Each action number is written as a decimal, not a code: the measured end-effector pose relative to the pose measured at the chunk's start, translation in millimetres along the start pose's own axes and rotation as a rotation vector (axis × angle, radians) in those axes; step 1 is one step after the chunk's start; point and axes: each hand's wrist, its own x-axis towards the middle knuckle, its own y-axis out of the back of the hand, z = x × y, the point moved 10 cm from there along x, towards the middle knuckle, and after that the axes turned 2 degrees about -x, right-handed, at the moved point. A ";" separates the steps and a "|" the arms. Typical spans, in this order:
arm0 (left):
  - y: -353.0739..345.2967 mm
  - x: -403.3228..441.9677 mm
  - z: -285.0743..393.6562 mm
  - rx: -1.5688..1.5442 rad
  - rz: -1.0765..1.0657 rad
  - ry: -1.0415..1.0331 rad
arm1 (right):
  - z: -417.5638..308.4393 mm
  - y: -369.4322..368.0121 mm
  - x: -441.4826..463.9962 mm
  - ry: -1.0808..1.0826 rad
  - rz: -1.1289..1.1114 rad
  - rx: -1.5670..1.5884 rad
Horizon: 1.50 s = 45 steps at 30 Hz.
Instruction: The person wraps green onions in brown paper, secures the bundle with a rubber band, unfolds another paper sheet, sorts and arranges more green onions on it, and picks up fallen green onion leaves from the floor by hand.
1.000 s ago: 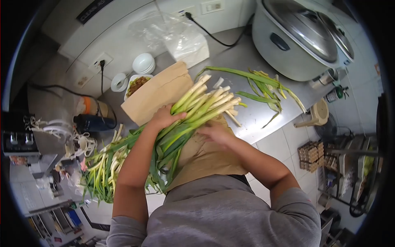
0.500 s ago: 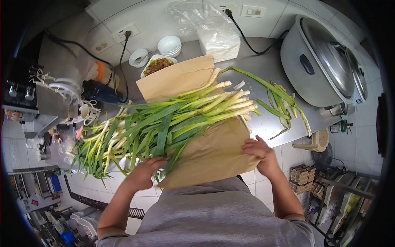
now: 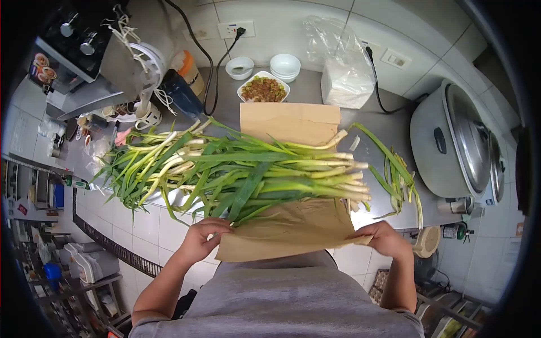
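Observation:
A long bundle of green onions (image 3: 270, 174) lies across a sheet of brown paper (image 3: 293, 231) on the metal counter, white ends to the right. The paper's near edge hangs toward my body. My left hand (image 3: 207, 236) pinches its near left corner, beside the leaf tips. At the near right corner, my right hand (image 3: 383, 238) grips the paper between thumb and fingers. Beyond the bundle, the far part of the paper lies flat. More green onions (image 3: 141, 172) are heaped at the left, overlapping the bundle's leaves.
Loose green leaves (image 3: 400, 174) lie right of the bundle, near a large lidded cooker (image 3: 451, 141). Behind are a bowl of chopped food (image 3: 263, 89), stacked white bowls (image 3: 285, 66), a plastic-covered white stack (image 3: 347, 84), a dark bottle (image 3: 181, 93) and power cords.
Both hands have left the bundle, which now lies flat, and have taken hold of the paper's near corners. The camera view has turned, shifting the counter items.

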 end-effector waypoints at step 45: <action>-83.8 330.9 -71.7 0.959 -0.339 0.039 | -52.0 -80.3 278.2 0.094 -0.011 -0.487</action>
